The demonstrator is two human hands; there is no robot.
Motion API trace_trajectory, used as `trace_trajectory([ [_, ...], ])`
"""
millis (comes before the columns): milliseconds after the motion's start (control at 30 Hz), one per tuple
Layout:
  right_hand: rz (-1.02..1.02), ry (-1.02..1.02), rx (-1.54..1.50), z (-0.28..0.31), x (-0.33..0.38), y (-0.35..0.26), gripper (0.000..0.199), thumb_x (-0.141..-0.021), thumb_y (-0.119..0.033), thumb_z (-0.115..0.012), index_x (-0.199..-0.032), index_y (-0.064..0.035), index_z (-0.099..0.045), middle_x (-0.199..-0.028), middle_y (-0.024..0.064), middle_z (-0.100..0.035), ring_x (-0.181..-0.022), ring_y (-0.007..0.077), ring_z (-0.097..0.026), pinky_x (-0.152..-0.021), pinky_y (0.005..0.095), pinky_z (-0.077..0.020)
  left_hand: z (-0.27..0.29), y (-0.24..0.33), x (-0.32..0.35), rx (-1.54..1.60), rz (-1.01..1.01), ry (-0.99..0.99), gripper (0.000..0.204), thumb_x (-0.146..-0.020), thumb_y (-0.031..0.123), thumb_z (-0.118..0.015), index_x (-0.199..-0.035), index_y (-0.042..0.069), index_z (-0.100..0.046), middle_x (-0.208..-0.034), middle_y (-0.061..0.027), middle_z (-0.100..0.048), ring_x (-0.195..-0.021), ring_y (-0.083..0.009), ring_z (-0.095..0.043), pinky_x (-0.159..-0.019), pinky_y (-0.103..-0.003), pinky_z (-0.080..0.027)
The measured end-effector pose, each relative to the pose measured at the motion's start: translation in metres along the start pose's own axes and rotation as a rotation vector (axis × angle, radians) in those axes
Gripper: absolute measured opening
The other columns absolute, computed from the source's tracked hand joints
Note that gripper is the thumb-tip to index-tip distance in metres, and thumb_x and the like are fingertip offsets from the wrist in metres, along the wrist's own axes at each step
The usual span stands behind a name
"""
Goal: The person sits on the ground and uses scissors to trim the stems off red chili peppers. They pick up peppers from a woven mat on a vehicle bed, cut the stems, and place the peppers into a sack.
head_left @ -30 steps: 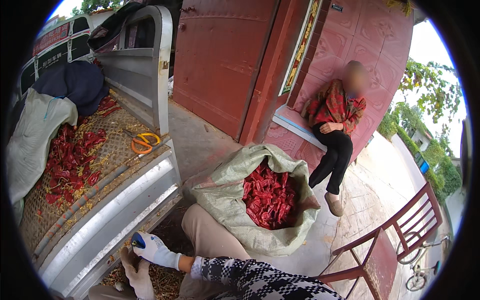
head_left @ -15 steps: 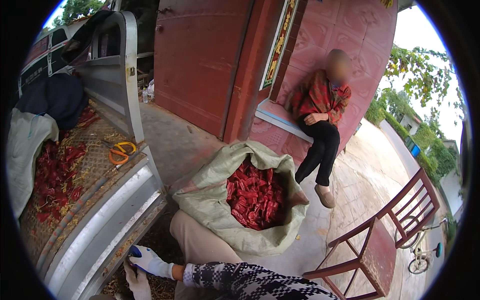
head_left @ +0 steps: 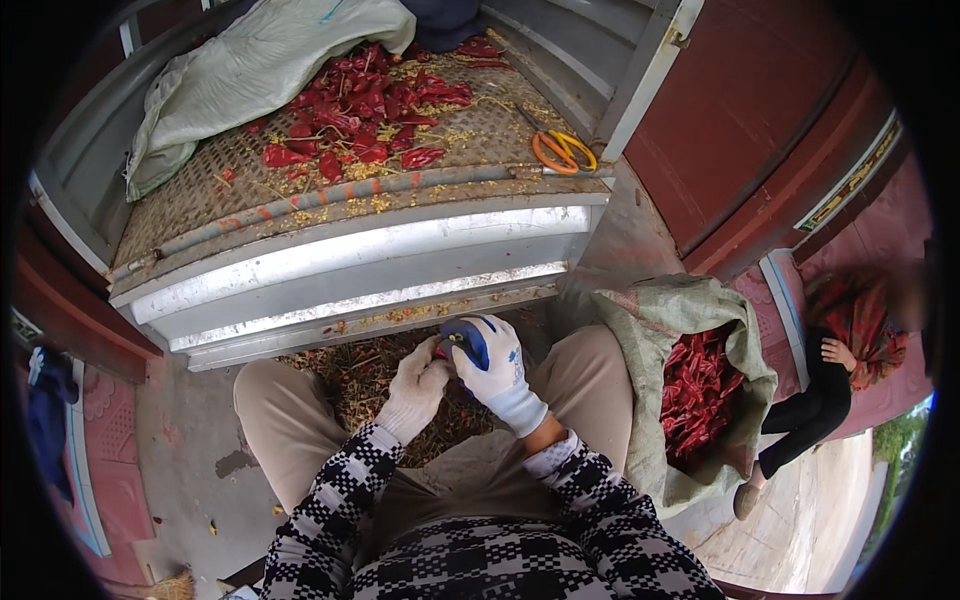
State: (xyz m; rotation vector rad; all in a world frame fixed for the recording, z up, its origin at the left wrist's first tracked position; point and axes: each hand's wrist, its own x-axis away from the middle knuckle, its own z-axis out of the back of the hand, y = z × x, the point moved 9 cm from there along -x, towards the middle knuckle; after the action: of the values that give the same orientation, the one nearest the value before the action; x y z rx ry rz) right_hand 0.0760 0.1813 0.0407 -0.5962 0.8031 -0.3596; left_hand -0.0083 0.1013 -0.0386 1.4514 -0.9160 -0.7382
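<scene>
1. The right hand [head_left: 492,366], in a white work glove, is wrapped around the blue handles of a pair of scissors [head_left: 464,343], fingers closed on them, held between the knees.
2. The left hand [head_left: 418,385], also gloved, meets it from the left with fingertips pinched together right at the scissors; what it pinches is too small to make out.
3. Beneath both hands the ground is strewn with a litter of stems and seeds [head_left: 370,375].
4. Just beyond the hands stands the lowered metal tailgate [head_left: 350,265] of a cart bed.
5. On the bed lies a heap of dried red chillies [head_left: 365,115], with a pale sack [head_left: 240,75] draped at its far left.
6. A second pair of scissors with orange handles [head_left: 560,150] rests at the bed's right edge.
7. To the person's right, against the knee, an open woven sack [head_left: 650,330] holds more red chillies [head_left: 695,395].
8. Past it another person [head_left: 830,400] sits by a red wall.
</scene>
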Motion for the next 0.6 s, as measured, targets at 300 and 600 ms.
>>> trace_trajectory([
  [300, -0.668, -0.096, -0.847, -0.027, 0.007, 0.037, 0.017, -0.093, -0.003, -0.051, -0.104, 0.004, -0.062, -0.098, 0.0073, -0.067, -0.088, 0.0117, -0.06, -0.081, 0.026, -0.0483, -0.004, 0.022, -0.007, 0.234, 0.105, -0.138, 0.014, -0.079, 0.006, -0.051, -0.089, -0.002, -0.056, -0.065, 0.0008, -0.046, -0.054, -0.0067, -0.038, -0.049, -0.022, -0.028],
  [600, -0.597, -0.205, -0.929, -0.037, 0.011, 0.043, 0.024, -0.098, -0.012, -0.049, -0.111, 0.0029, -0.062, -0.1, 0.0084, -0.066, -0.091, 0.0167, -0.063, -0.081, 0.0272, -0.0505, -0.002, 0.016, -0.012, 0.221, 0.075, -0.099, 0.016, -0.079, 0.008, -0.054, -0.083, -0.003, -0.064, -0.071, -0.0015, -0.058, -0.064, -0.0085, -0.048, -0.059, -0.023, -0.038],
])
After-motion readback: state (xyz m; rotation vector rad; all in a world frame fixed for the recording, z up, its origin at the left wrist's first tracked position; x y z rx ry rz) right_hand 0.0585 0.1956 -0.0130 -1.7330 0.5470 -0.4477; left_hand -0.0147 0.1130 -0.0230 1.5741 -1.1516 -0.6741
